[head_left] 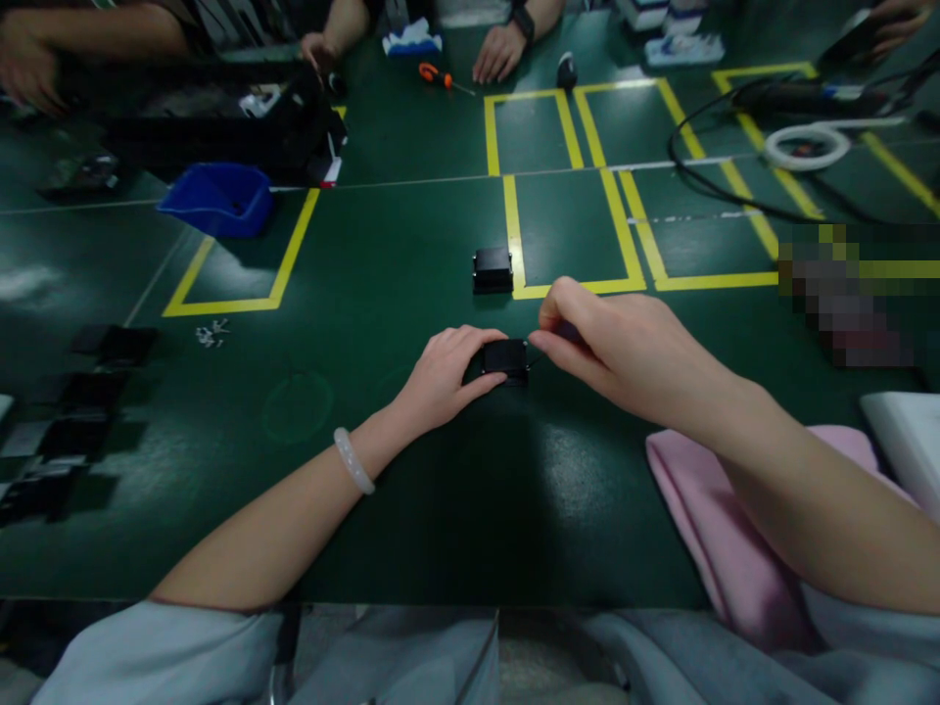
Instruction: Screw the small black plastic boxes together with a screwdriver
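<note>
A small black rectangular block lies on the green table, gripped between the thumb and fingers of my left hand. Just to its right, my right hand is closed in a pinch. A thin dark shaft shows between those fingertips and the block's right end, but the rest of what I pinch is hidden. Beyond the held block sits a similar black block with small metal pieces at its sides, touched by neither hand.
At left are loose screws, a blue bin and several dark parts. A pink cloth lies under my right forearm. Across the table are other people's hands, an orange screwdriver and a black cable.
</note>
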Demonstrator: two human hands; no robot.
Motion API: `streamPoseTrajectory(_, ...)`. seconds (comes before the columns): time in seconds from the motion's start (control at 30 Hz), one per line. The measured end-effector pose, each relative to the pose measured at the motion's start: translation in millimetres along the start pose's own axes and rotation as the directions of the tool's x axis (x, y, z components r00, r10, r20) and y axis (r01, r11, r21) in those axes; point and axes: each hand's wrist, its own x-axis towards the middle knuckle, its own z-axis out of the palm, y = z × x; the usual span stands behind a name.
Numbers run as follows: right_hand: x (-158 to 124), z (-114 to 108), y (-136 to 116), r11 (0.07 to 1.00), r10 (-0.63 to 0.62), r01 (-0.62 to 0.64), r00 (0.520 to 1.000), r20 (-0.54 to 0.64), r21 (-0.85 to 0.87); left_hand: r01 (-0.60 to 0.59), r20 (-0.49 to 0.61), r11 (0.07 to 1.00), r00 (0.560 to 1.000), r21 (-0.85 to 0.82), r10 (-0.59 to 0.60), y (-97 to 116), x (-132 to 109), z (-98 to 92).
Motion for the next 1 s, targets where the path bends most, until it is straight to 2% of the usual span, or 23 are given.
streamPoseTrajectory(1.0, -0.9, 1.1, 3.5, 1.0, -0.011, 0.011, 1.0, -0.017, -0.009, -0.007, -0.007, 1.0, 1.0, 0.002, 0.007, 0.2, -0.4, 0.6)
